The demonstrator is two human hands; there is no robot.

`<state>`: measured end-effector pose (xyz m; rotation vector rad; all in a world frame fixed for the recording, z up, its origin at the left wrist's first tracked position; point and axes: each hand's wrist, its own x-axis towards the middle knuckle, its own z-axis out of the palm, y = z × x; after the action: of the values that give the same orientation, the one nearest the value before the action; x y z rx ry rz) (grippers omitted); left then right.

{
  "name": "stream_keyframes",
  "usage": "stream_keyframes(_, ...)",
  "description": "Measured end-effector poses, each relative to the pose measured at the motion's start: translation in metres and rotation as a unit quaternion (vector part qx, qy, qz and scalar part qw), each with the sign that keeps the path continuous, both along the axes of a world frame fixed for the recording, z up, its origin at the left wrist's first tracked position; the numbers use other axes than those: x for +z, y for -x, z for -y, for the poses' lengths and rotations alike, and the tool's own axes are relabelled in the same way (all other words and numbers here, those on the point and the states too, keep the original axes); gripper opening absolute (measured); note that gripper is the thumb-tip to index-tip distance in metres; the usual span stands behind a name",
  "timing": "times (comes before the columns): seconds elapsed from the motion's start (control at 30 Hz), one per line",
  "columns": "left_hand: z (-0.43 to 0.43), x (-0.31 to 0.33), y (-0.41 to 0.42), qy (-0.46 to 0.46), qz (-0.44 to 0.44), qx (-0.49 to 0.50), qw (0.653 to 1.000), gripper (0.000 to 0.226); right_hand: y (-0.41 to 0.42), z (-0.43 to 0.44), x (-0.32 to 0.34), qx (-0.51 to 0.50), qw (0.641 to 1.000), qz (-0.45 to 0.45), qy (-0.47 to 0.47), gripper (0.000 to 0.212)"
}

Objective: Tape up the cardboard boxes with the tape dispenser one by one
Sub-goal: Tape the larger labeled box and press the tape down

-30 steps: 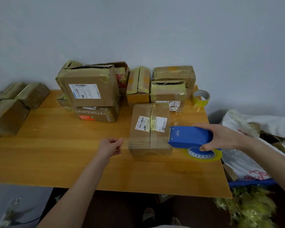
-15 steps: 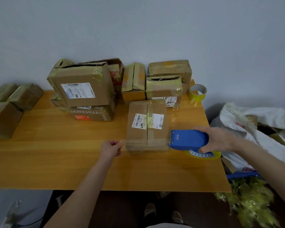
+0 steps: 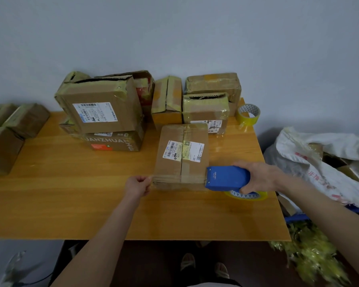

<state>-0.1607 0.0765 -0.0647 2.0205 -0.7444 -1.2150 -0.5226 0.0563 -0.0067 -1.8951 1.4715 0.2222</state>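
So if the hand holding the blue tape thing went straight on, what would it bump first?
The labelled cardboard box. The right hand points left, and the blue tape dispenser it grips has its nose at that box's near right corner, seemingly touching.

wood-look table (image 3: 71,193): smooth top, glossy sheen. front box (image 3: 170,166): matt brown cardboard with a white paper label (image 3: 192,151). tape strip (image 3: 174,180) along its near edge: clear glossy film. tape dispenser (image 3: 226,179): blue plastic, smooth, fairly matt. back boxes (image 3: 104,94): creased cardboard under shiny yellowish tape. spare roll (image 3: 246,120): glossy yellowish tape. sack (image 3: 319,154): white, looks like woven plastic. wall (image 3: 174,38): matt paint.
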Motion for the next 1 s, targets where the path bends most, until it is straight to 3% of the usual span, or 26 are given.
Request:
stream_keyframes(0.17,-0.004,-0.001,0.003,-0.018,-0.030,-0.010,0.999,0.014,-0.002,-0.001,-0.003,-0.001,1.000,-0.003,-0.009,0.066)
stream_keyframes(0.23,-0.005,-0.003,-0.007,-0.073,0.076,-0.081,0.991,0.050,-0.001,0.000,-0.003,0.001,1.000,-0.008,-0.003,0.068)
stream_keyframes(0.3,-0.012,-0.004,-0.020,-0.085,0.253,-0.155,0.951,0.060,-0.002,0.000,-0.003,0.009,1.000,-0.012,0.003,0.069)
stream_keyframes(0.37,-0.023,-0.001,-0.015,0.047,0.373,-0.168,0.912,0.041,-0.002,0.000,-0.002,0.013,1.000,-0.011,0.012,0.064)
stream_keyframes(0.47,-0.036,0.012,0.035,0.254,0.418,-0.305,0.817,0.036,-0.002,0.001,0.002,0.026,0.999,-0.015,0.017,0.067)
stream_keyframes(0.57,-0.039,0.009,0.084,0.178,0.441,-0.507,0.719,0.067,-0.003,-0.001,0.007,0.046,0.997,-0.043,0.044,0.086)
stream_keyframes(0.63,-0.037,0.003,0.090,0.123,0.478,-0.545,0.678,0.077,-0.002,-0.004,0.006,0.048,0.996,-0.045,0.057,0.085)
stream_keyframes(1.0,-0.035,-0.001,0.089,0.106,0.504,-0.549,0.659,0.087,0.044,-0.008,0.002,-0.001,1.000,0.021,-0.004,0.084)
